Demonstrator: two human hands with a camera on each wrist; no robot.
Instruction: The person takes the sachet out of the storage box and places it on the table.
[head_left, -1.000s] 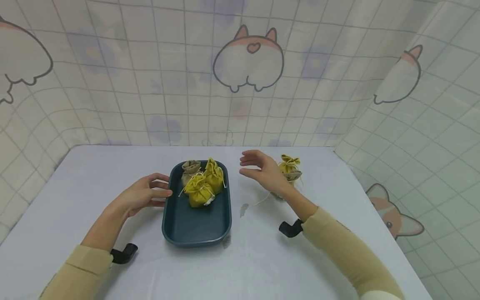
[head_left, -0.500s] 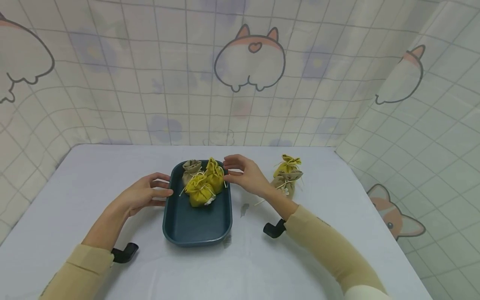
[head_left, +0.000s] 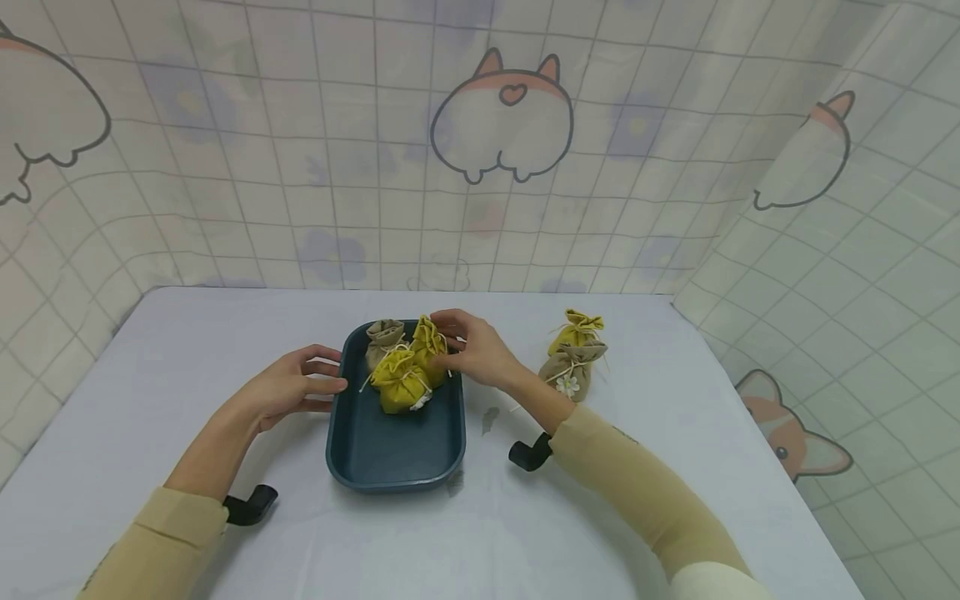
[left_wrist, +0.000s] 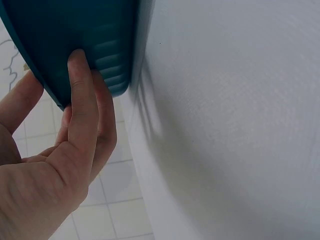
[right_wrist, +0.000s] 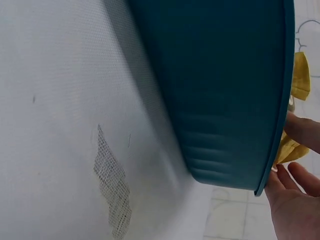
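In the head view a dark teal tray (head_left: 396,454) stands on the white table. My left hand (head_left: 283,387) holds its left side; the left wrist view shows the thumb (left_wrist: 22,100) at the rim and fingers on the outer wall. Inside the tray are a beige drawstring pouch (head_left: 384,333), a front yellow pouch (head_left: 399,387) and a rear yellow pouch (head_left: 426,337). My right hand (head_left: 480,352) reaches over the right rim, thumb and fingers round the rear yellow pouch; this pouch (right_wrist: 300,80) also shows in the right wrist view. Its right side is partly hidden.
Right of the tray, another beige pouch (head_left: 570,371) with a white flower stands before another yellow pouch (head_left: 573,332). A grey mesh patch (head_left: 489,419) shows on the tabletop beside the tray. A tile-patterned curtain (head_left: 480,225) borders the table's back.
My right hand has moved left, away from the pouches on the table, to the rear yellow pouch in the tray. My left hand and the tray have stayed in place.
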